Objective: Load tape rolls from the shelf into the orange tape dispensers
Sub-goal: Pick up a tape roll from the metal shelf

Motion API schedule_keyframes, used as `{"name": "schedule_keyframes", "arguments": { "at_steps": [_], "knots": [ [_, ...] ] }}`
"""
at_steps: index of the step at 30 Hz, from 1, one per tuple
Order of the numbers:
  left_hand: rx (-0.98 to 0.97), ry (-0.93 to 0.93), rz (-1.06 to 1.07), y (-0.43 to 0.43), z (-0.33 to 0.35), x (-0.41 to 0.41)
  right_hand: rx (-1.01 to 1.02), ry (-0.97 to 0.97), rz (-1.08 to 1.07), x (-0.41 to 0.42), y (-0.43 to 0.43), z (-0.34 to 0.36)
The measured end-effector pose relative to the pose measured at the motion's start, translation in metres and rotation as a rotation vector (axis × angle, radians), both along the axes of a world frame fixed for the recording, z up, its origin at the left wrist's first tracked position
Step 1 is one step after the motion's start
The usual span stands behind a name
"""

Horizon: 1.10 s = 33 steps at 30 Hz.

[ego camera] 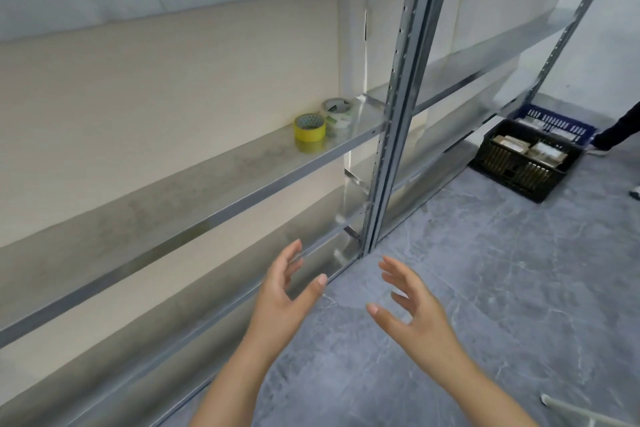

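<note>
A yellow tape roll [310, 127] stands on the middle metal shelf [194, 184], near its right end. Right behind it sits a clear tape roll [336, 111] with green and white on its core. My left hand [284, 298] and my right hand [415, 308] are both raised low in front of me, fingers spread, palms facing each other, holding nothing. They hover over the floor by the lowest shelf, well below and in front of the rolls. No orange tape dispenser is in view.
A grey upright post [391, 135] divides the shelving just right of the rolls. On the grey floor at the right stand a black crate [498, 166] with packets and a blue crate [554, 121] behind it. Another person's leg [620, 128] shows at the right edge.
</note>
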<state>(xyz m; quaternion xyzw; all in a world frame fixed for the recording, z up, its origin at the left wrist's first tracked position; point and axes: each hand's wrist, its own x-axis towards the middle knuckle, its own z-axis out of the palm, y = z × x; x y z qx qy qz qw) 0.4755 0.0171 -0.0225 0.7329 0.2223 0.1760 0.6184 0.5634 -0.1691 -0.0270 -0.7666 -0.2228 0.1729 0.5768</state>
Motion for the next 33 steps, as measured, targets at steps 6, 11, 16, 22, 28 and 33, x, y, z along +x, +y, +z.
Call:
{"name": "schedule_keyframes", "arguments": {
  "at_steps": [6, 11, 16, 22, 28, 33],
  "knots": [
    [-0.033, -0.01, 0.068, -0.013, -0.01, 0.066, -0.026, 0.025, 0.023, 0.07, -0.017, 0.004],
    [-0.045, -0.007, 0.087, -0.005, -0.011, 0.119, -0.044, 0.037, 0.043, 0.125, -0.007, 0.001],
    [-0.047, 0.01, 0.101, 0.02, -0.016, 0.177, -0.05, 0.066, 0.055, 0.188, 0.023, -0.002],
    [-0.01, 0.008, 0.169, 0.068, -0.015, 0.249, -0.054, 0.091, 0.075, 0.27, 0.085, 0.008],
    [0.035, 0.054, 0.216, 0.113, -0.006, 0.295, -0.068, 0.082, 0.158, 0.33, 0.148, 0.013],
    [0.067, 0.134, 0.285, 0.133, -0.012, 0.313, -0.129, 0.059, 0.297, 0.369, 0.181, 0.009]
  ]
}}
